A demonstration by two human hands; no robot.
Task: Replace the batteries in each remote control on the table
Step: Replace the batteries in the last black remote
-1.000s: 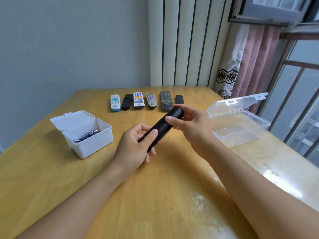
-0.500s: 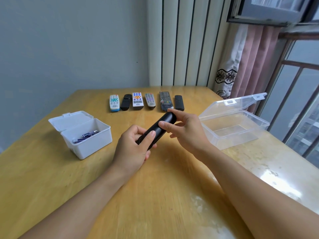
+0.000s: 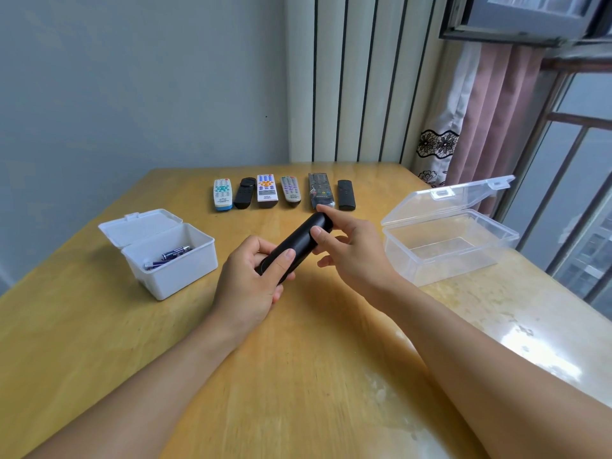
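Observation:
A black remote (image 3: pixel 299 241) with its smooth back up is held above the middle of the table. My left hand (image 3: pixel 253 279) grips its near end, thumb on top. My right hand (image 3: pixel 351 250) pinches its far end between thumb and forefinger. Several other remotes (image 3: pixel 265 191) lie in a row at the far side of the table. A white box (image 3: pixel 178 263) with its lid open stands at the left and holds batteries (image 3: pixel 174 254).
A clear plastic box (image 3: pixel 443 250) with its lid up stands at the right, nothing inside. The wooden table (image 3: pixel 298 376) reaches a grey wall at the back. A curtain and a barred window are at the right.
Both hands have lowered the black remote slightly toward the table. My right hand has slid along its far end, with thumb now on the back.

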